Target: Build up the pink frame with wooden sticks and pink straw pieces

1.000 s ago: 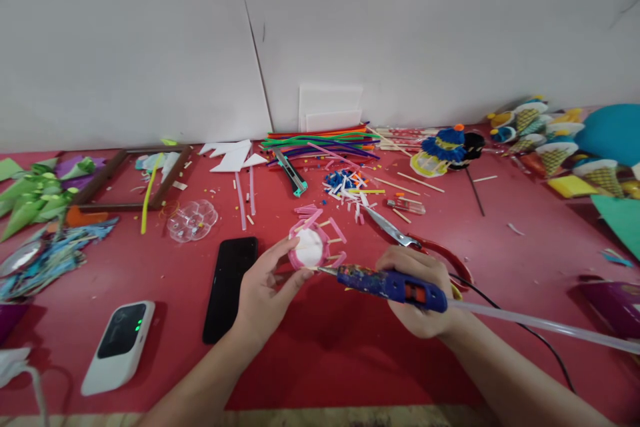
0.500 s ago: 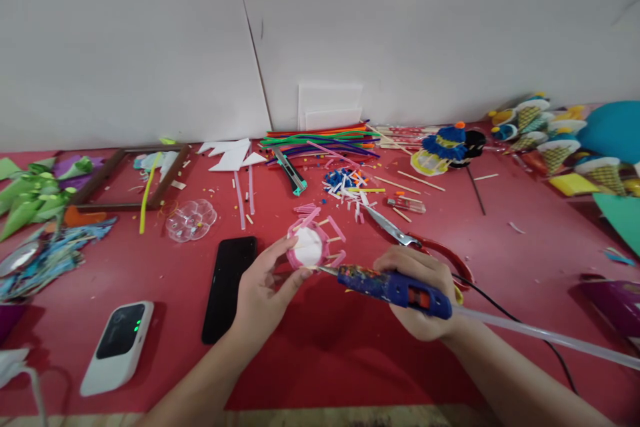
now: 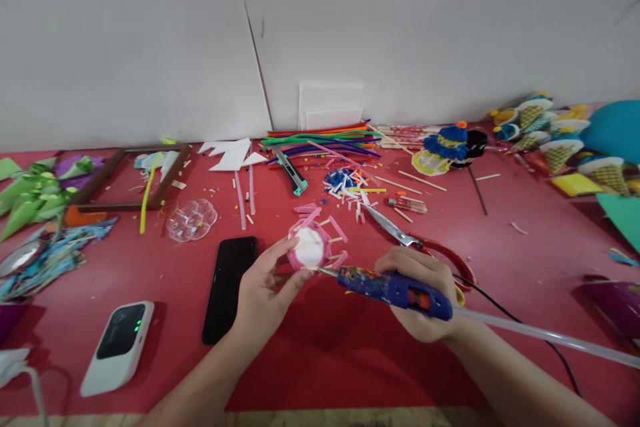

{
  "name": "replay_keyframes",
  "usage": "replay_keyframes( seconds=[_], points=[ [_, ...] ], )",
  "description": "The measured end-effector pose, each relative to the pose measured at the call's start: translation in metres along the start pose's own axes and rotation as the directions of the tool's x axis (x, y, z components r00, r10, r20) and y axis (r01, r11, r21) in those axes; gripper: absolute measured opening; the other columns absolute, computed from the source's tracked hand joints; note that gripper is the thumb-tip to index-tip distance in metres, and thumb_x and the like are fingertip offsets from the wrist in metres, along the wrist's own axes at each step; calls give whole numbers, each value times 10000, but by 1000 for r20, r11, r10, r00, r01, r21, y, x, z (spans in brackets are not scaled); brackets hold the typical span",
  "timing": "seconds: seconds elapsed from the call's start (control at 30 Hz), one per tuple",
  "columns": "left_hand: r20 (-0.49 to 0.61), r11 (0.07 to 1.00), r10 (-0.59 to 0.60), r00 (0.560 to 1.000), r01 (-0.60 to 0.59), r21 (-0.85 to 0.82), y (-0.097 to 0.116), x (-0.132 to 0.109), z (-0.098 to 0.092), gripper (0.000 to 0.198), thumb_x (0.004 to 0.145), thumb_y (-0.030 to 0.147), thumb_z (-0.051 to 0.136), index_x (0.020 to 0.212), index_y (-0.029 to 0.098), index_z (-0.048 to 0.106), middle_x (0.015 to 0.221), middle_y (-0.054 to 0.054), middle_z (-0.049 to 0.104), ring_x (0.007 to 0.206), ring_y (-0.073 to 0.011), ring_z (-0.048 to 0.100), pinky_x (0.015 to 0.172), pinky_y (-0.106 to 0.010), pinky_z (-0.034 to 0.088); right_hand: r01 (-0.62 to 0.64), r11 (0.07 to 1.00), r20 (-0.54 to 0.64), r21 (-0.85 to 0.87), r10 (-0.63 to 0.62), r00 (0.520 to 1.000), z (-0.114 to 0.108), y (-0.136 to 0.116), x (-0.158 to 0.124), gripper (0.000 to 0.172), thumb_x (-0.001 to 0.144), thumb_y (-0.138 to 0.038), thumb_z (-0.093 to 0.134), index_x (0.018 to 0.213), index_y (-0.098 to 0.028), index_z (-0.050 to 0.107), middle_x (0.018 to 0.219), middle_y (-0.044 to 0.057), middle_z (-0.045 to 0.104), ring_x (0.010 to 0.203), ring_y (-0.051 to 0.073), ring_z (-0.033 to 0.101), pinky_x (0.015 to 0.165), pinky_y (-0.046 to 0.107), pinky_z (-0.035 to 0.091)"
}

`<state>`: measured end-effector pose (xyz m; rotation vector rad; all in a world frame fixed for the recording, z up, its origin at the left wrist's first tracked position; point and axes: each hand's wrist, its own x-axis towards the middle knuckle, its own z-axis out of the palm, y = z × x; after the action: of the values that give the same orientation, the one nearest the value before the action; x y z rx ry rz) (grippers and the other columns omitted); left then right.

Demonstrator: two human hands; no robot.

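Note:
Between the thumb and fingers of my left hand point(image 3: 267, 287) is a small round craft piece point(image 3: 309, 247), with a white disc inside a pink rim. Pink pieces on short sticks jut from its right side. My right hand point(image 3: 423, 287) is wrapped round a blue glue gun point(image 3: 390, 288), its body spotted with coloured specks. The metal nozzle points left and meets the lower edge of the craft piece, close to my left thumb; whether glue is coming out is too small to see. A clear glue stick point(image 3: 545, 340) runs out of the gun's back end.
Red-handled scissors point(image 3: 400, 230) lie just beyond my right hand. A black phone point(image 3: 230, 290) and a white device point(image 3: 117, 347) are at left. Farther back are a utility knife point(image 3: 291, 173), cut straw bits point(image 3: 350, 187), pipe cleaners point(image 3: 320, 140) and a brown frame point(image 3: 95, 180).
Almost nothing differs. Both hands, the craft piece and the glue gun hold nearly the same positions, with the nozzle still at the piece's lower edge.

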<state>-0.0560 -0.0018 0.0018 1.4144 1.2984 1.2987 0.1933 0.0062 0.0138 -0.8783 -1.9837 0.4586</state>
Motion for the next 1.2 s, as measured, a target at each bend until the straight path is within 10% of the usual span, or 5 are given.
replay_keyframes(
  seconds=[1.2],
  points=[
    [-10, 998, -25, 1000, 25, 62, -1, -1, -1, 391, 764, 313, 758, 1142, 243, 685, 1212, -81, 699, 1083, -237, 691, 746, -268, 632, -18, 1000, -24, -18, 17, 1000, 2, 0, -2, 159, 649, -193, 492, 803, -221, 519, 649, 7, 597, 533, 150, 565, 489, 266, 444]
  ],
)
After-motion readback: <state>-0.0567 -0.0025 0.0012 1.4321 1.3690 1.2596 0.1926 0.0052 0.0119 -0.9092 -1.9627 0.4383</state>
